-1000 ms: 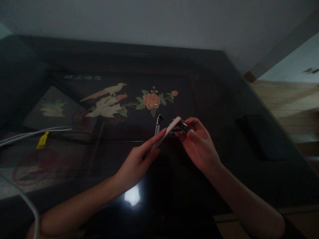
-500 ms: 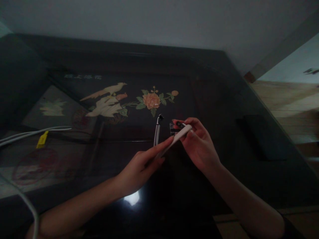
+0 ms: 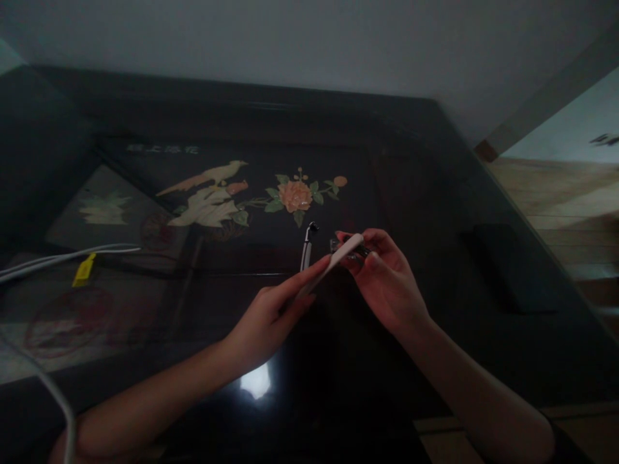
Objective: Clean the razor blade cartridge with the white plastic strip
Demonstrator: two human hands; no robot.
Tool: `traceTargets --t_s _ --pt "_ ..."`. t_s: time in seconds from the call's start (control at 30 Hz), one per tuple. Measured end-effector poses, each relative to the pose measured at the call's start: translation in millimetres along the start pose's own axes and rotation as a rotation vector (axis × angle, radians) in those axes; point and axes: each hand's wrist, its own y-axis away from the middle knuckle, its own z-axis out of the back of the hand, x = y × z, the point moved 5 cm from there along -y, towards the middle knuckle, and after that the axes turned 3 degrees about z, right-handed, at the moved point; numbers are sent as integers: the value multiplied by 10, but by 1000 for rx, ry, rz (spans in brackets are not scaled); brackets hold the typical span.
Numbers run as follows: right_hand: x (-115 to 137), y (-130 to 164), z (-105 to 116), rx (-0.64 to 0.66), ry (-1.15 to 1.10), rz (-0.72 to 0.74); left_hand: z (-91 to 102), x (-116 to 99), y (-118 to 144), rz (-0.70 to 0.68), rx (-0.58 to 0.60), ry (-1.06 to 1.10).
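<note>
White cable w/ yellow tag [image 3: 83, 270] far left on dark table [image 3: 435, 193]. L hand [image 3: 271, 316] pinches pale flat stick [image 3: 333, 263], tip at small dark metal piece [image 3: 349, 248] gripped by R hand [image 3: 387, 283]. Looks mid-work, not finished.

Both hands meet above the middle of the dark glass table [image 3: 416, 193]. Just beyond them a small upright stick [image 3: 306, 248] stands on the glass. A black block [image 3: 503, 264] lies to the right, well apart. 2 white cables [image 3: 62, 256] with a yellow tag [image 3: 83, 270] cross the far left. Glass near the front edge lies open.
</note>
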Motion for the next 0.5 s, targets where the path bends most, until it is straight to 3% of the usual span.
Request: traceTargets --t_s 0.2,0.5 --pt "15 4 14 -78 -31 -1 26 -15 -20 39 -48 35" --pt "23 -18 -30 -45 -49 6 -37 -37 18 -2 61 26"
